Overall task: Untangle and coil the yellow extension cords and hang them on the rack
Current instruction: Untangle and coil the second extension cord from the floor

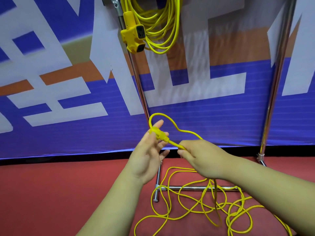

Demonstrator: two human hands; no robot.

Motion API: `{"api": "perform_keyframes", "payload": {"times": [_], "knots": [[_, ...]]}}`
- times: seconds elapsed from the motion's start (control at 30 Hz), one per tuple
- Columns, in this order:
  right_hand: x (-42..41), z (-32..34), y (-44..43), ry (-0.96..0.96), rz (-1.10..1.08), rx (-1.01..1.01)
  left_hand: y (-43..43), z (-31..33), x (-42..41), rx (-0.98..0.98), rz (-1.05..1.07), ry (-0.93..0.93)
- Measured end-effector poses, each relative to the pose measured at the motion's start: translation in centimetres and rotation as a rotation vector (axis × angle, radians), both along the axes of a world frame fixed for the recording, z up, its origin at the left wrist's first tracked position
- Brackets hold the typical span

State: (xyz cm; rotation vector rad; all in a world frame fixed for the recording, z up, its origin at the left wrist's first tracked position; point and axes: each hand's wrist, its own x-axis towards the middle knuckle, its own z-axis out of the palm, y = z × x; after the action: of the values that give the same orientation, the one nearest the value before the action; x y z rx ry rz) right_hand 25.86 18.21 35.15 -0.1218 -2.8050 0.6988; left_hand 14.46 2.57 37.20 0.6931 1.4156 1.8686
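While the right hand (202, 157) grips the yellow cord (196, 201) just behind its plug (159, 133), fingers curled round it, the left hand (148, 150) is held up beside it with fingers mostly straight and spread; the plug lies across the left fingers near the index finger; a pinch is not visible. From the plug end the cord arcs up in one small loop above both hands and comes back down to the right hand; below the right wrist it drops to the red floor (51, 193), where the rest lies in a loose tangle of overlapping loops, partly over the base bar (187, 188) of the rack (138, 79). Rack is chrome; two upright poles, one behind the left hand, one far right. Second cord (163, 23), coiled, hangs from the rack top at upper centre; its yellow socket block (134, 36) dangles on the left side of the coil, against the left pole. Blue banner (68, 137) with white and orange shapes behind the rack, reaching down to the floor edge.
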Motion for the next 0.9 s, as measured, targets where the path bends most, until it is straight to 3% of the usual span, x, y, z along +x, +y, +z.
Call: {"api": "perform_keyframes", "payload": {"times": [0.2, 0.37, 0.5, 0.57, 0.63, 0.77, 0.9], "knots": [[0.4, 0.7, 0.4, -0.017, -0.081, 0.154, 1.5, -1.0, 1.3, -0.179, 0.094, 0.361], [0.5, 0.8, 0.0, 0.038, -0.068, 0.240, 2.3, -0.1, 2.0, -0.171, 0.279, 0.391], [0.9, -0.7, 0.9, 0.296, -0.177, 0.259, 2.1, 1.5, 1.2, 0.094, 0.385, 0.192], [1.0, -1.4, 1.2, 0.339, -0.331, 0.141, 1.4, 2.6, 0.6, 0.235, 0.329, 0.040], [0.7, -2.4, 1.0, 0.176, -0.400, -0.100, 0.8, 3.1, 0.1, 0.295, 0.292, -0.037], [0.3, -5.2, -0.9, -0.266, -0.160, -0.533, 0.2, 3.8, -0.2, 0.368, 0.279, -0.142], [-0.6, -6.3, -2.9, -0.314, -0.011, -0.726, 0.0, 4.1, -0.3, 0.417, 0.238, -0.240]]}}
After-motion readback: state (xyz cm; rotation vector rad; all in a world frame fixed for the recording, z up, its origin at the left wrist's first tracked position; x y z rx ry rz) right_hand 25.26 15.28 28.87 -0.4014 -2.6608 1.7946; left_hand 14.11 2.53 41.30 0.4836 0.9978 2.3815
